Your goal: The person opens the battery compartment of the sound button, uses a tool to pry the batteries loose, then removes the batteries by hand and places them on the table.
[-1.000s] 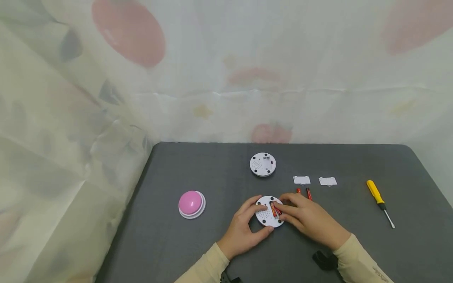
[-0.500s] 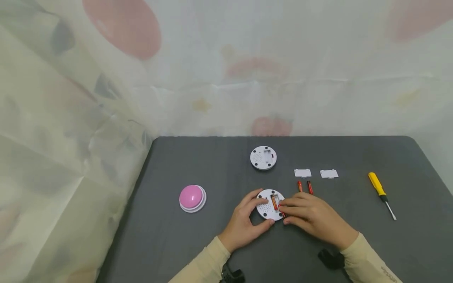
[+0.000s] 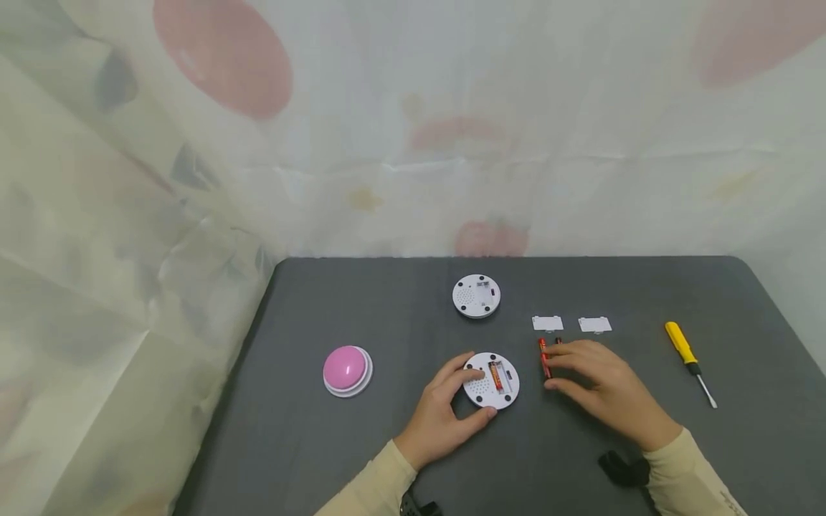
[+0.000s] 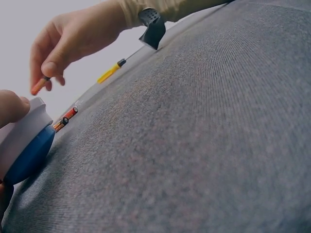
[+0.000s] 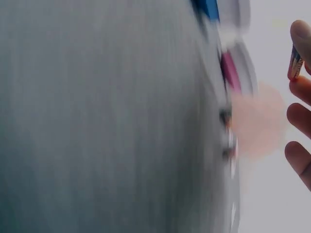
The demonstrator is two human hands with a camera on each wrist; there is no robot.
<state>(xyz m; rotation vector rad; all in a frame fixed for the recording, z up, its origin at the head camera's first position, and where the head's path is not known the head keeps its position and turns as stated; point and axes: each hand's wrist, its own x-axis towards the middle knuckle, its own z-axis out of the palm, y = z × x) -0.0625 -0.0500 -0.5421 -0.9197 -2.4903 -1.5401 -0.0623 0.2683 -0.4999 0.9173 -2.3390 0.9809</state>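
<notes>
Wearing beige sleeves [image 3: 369, 484], person works at a dark grey surface [image 3: 290, 444]; black strap [image 3: 624, 470] at right wrist.

Left hand [image 3: 442, 416] grasping the rim of an upside-down push button [image 3: 488, 391]: thumb on near edge, fingers round the far-left side, 1 finger over the white base. Blue dome faces down, seen from left wrist. Base has 4 dark feet, a perforated grille and an uncovered compartment [image 3: 507, 378]. 1 orange-red seated battery [image 3: 495, 375] fills its left slot.

Right hand [image 3: 596, 380] is right of that button, well clear of it, pinching 1 held battery [image 5: 295, 63] between thumb and finger, off the surface. Right wrist view is motion-blurred, but the pinch reads fine.

2 loose batteries [image 4: 71, 113] lie side by side on the surface, partly behind the right hand in head view.

Pink-domed button [image 3: 345, 370], dome up on white base, sits well left. Yellow-handled screwdriver [image 3: 690, 364] lies far right, tip toward the person.

Past the loose batteries: 2 white battery covers [image 3: 595, 325] in a row, apart.

Farthest on the surface: white upside-down button [image 3: 476, 297], compartment uncovered, metal contacts showing. Pale printed sheet [image 3: 413, 208] hangs behind.
</notes>
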